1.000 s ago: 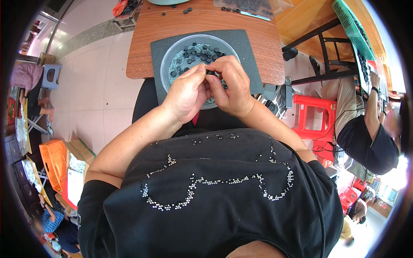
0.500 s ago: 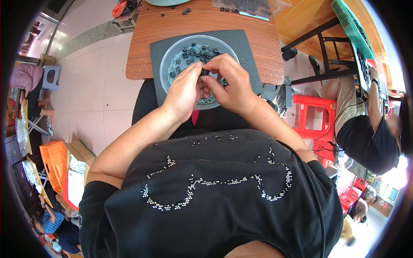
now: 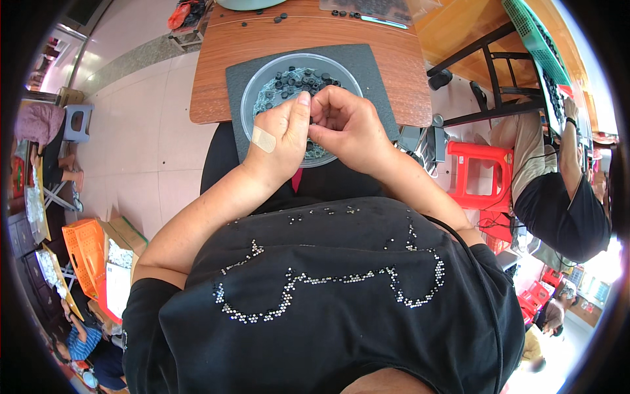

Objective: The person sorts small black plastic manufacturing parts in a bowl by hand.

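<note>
My left hand (image 3: 279, 131), with a beige plaster (image 3: 264, 140) on its back, is closed with the thumb on top; what its fingers hold is hidden. Against it, my right hand (image 3: 351, 125) pinches with thumb and curled fingers. A sliver of a small black cap (image 3: 311, 121) shows between the two hands. Both are above the near part of a round clear bowl (image 3: 247, 108). Inside lie several black round caps (image 3: 306, 81) among many thin, pale metal pieces (image 3: 268, 92), perhaps screws. A dark grey mat (image 3: 377, 72) lies beneath the bowl.
The brown wooden table (image 3: 216, 72) carries loose black caps (image 3: 278, 18), a light-blue pen-like tool (image 3: 384, 21) and a clear bag (image 3: 374, 8) of black parts. A red stool (image 3: 482, 177) stands at right, near a seated person (image 3: 561, 210). Orange crates (image 3: 85, 253) stand at left.
My left hand has rolled over, so its back and plaster now show. The black cap, plain between the fingers before, is mostly covered. Both hands remain over the bowl.
</note>
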Available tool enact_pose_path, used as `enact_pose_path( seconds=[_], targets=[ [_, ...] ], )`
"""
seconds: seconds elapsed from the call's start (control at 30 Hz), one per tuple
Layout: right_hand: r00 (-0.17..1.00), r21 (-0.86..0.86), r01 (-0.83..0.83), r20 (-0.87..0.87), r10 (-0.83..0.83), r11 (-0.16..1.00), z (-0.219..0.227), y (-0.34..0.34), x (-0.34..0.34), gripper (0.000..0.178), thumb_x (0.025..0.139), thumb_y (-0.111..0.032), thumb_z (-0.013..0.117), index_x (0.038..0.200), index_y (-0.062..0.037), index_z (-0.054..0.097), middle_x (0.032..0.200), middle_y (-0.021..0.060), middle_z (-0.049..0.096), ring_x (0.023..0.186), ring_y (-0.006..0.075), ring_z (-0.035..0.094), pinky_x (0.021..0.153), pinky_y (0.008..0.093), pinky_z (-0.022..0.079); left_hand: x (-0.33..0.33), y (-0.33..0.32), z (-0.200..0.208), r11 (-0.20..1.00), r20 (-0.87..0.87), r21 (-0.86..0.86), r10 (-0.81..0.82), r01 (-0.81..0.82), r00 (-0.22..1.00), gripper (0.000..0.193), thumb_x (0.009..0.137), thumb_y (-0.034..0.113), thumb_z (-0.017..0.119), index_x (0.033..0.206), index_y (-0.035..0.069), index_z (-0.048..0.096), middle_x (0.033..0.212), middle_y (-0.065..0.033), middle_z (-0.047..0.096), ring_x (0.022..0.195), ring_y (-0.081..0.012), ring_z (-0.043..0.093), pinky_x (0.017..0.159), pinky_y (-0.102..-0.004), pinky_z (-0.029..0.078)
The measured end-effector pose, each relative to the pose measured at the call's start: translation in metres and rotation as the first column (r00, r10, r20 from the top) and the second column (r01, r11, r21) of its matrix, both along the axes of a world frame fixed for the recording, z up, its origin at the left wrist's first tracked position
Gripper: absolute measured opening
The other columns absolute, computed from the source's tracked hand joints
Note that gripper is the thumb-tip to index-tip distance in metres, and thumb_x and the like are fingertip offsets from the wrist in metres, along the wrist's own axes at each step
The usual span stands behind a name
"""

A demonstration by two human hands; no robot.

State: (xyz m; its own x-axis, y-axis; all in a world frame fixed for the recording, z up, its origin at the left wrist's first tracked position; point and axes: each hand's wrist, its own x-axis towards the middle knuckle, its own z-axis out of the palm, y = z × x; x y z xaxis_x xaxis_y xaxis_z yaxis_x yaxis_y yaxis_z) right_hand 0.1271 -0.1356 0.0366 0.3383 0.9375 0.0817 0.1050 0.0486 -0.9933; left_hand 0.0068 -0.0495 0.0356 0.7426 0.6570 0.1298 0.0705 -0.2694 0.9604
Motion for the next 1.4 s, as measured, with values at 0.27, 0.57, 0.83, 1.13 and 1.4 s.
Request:
enact_pose_path(
  seconds=[0.27,0.57,0.83,1.13,1.4],
  targets=[
    [0.992,-0.048,-0.047,-0.118,0.041,0.998,-0.005,0.001,-0.001,0.015,0.077,-0.003,0.070,0.082,-0.0015,0.056,0.073,-0.0003,0.059,0.066,0.0049,0.053,0.060,0.0217,0.047,-0.002,0.001,0.006,0.999,-0.122,0.034,-0.002,0.006,0.992,0.046,0.099,0.031,0.036,0.082,-0.002,0.063,0.071,-0.0145,0.063,0.065,-0.0190,0.060,0.061,-0.0328,0.047],
    [0.995,-0.031,-0.041,0.087,0.044,0.999,0.001,-0.001,0.000,0.018,0.073,-0.006,0.071,0.079,-0.0015,0.055,0.068,0.0016,0.057,0.062,0.0061,0.052,0.054,0.0237,0.045,0.002,0.001,0.006,0.793,-0.135,-0.609,-0.077,-0.021,0.988,0.040,0.097,0.031,0.037,0.081,0.005,0.063,0.057,0.0037,0.046,0.044,-0.0043,0.032,0.041,-0.0226,0.023],
    [0.948,0.035,0.012,0.317,-0.023,0.999,0.009,-0.003,-0.003,0.019,0.069,-0.007,0.071,0.074,-0.0019,0.053,0.067,0.0040,0.055,0.058,0.0095,0.051,0.053,0.0256,0.043,0.000,0.007,0.009,0.617,-0.099,-0.786,-0.186,0.038,0.978,0.033,0.094,0.029,0.038,0.083,0.007,0.059,0.058,0.0057,0.043,0.043,-0.0033,0.027,0.040,-0.0221,0.019],
    [0.992,-0.028,-0.006,0.124,0.010,1.000,0.009,-0.003,-0.006,0.018,0.076,0.001,0.067,0.080,-0.0039,0.050,0.073,-0.0043,0.048,0.065,0.0005,0.044,0.054,0.0180,0.039,-0.002,0.006,-0.002,0.988,-0.031,-0.132,-0.079,0.074,0.996,0.042,0.099,0.029,0.038,0.082,-0.001,0.063,0.074,-0.0052,0.062,0.066,-0.0114,0.055,0.061,-0.0265,0.043],
    [0.984,-0.036,0.021,0.180,-0.014,0.999,0.003,-0.002,-0.006,0.015,0.072,-0.003,0.068,0.077,-0.0014,0.053,0.069,0.0047,0.057,0.062,0.0115,0.055,0.056,0.0267,0.047,-0.003,0.006,-0.010,0.989,-0.058,-0.113,-0.107,0.100,0.993,0.046,0.099,0.029,0.035,0.082,-0.002,0.065,0.077,-0.0127,0.066,0.071,-0.0204,0.063,0.069,-0.0324,0.049]
  ],
)
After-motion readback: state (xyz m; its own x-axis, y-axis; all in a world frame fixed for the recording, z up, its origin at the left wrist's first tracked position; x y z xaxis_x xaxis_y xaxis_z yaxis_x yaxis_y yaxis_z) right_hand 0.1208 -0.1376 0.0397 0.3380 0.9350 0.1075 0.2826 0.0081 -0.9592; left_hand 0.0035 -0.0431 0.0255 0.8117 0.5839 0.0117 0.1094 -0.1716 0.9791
